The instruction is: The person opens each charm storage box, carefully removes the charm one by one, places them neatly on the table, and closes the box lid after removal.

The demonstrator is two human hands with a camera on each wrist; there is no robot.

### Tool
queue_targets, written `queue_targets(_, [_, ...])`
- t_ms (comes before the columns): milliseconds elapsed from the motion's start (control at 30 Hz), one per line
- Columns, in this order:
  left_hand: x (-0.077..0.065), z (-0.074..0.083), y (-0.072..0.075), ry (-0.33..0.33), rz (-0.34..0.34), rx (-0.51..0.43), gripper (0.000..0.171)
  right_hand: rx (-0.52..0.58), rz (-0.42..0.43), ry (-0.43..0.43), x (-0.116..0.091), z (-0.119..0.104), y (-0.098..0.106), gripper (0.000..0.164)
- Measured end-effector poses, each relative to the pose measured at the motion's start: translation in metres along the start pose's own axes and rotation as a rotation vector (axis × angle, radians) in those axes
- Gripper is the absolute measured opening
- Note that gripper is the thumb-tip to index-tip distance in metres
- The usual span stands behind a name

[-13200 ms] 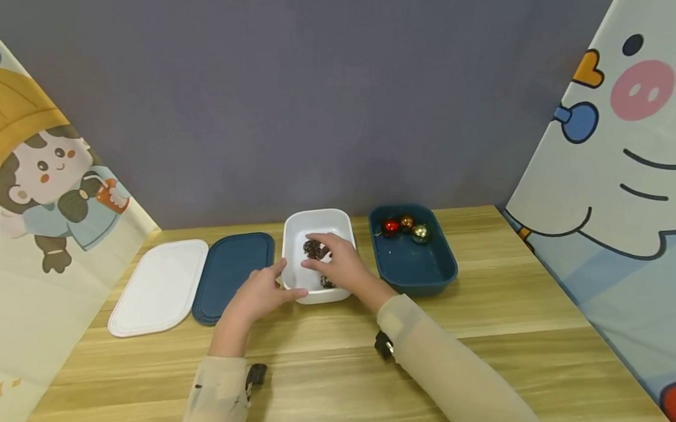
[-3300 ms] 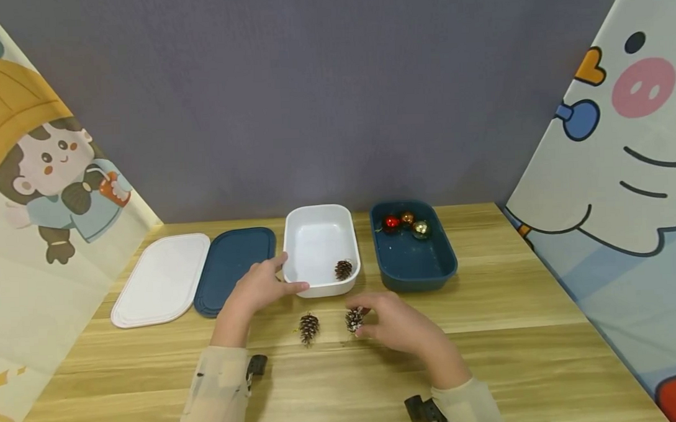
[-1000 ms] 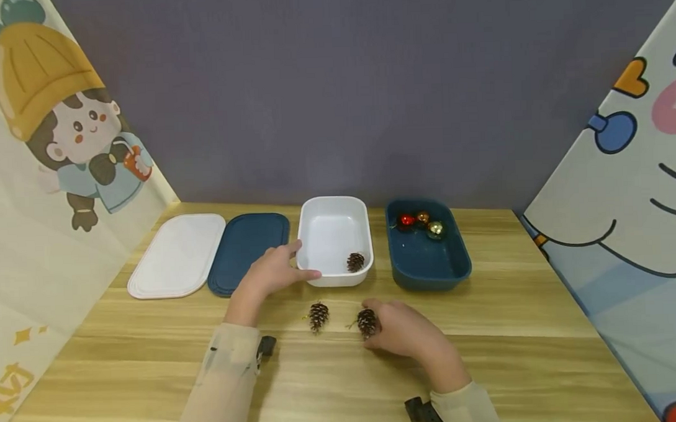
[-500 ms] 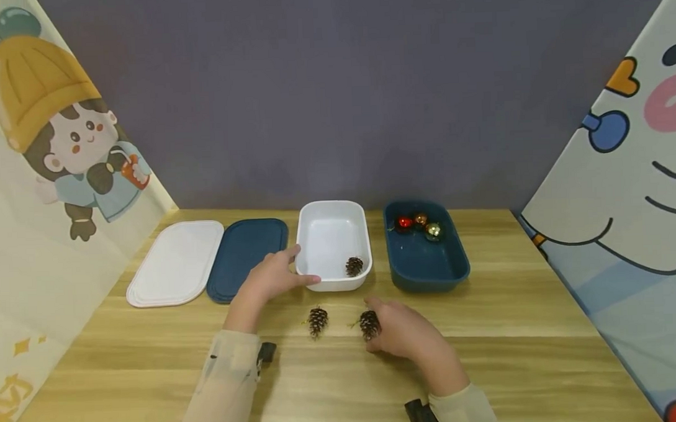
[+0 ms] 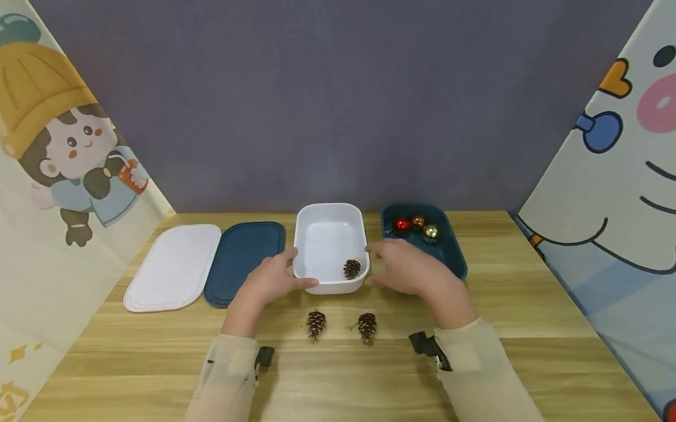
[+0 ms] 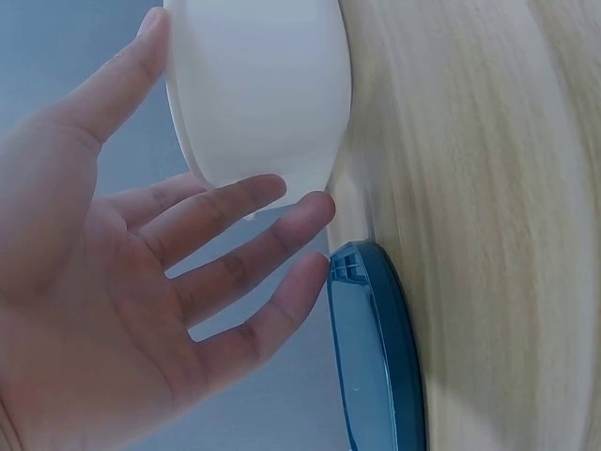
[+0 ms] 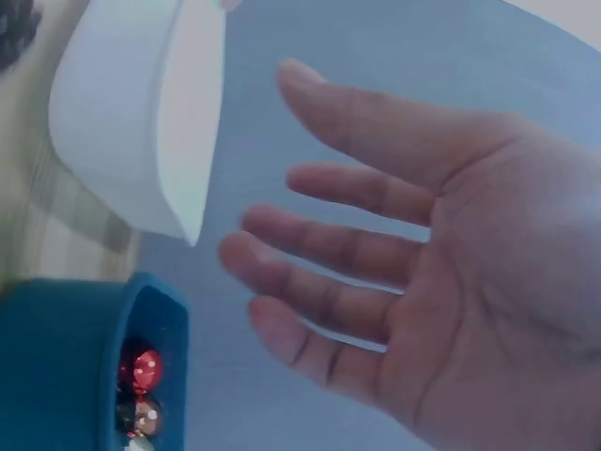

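A: Left hand (image 5: 269, 278)?
B: Fingers spread around the near left corner of the white container (image 5: 329, 289); right hand (image 5: 408, 269) also spread, just beside the right wall.
A: Cones?
B: One pine cone (image 5: 352, 269) inside, near right corner; two more pine cones (image 5: 316, 325) on the tabletop (image 5: 333, 385), on the container's near side.

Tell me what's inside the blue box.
The blue box holds a red bauble, copper bauble and gold bauble. The right hand hides its near-left part; anything there can't be seen.
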State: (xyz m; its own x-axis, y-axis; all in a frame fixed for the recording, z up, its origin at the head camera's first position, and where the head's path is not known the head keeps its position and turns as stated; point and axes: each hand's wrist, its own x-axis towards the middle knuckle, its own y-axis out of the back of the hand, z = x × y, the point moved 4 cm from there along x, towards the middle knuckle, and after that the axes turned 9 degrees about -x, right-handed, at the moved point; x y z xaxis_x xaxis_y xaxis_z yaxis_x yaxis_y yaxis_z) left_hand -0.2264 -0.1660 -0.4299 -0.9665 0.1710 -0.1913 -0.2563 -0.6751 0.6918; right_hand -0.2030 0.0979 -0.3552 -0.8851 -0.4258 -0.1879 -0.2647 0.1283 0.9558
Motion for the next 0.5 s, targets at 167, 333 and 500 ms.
queue_targets(167, [0.0,-0.001,0.001,0.006,0.001,0.005,0.106,-0.054,0.032,0.036,0.032,0.0,0.003,0.065])
queue_targets(333, [0.001,-0.002,0.0,0.013,-0.004,0.009,0.105,-0.019,0.036,0.039,0.058,0.004,-0.012,0.072])
queue_targets(500, [0.002,-0.002,-0.001,0.017,-0.008,0.012,0.106,-0.02,-0.004,0.029,0.072,0.013,-0.027,0.071])
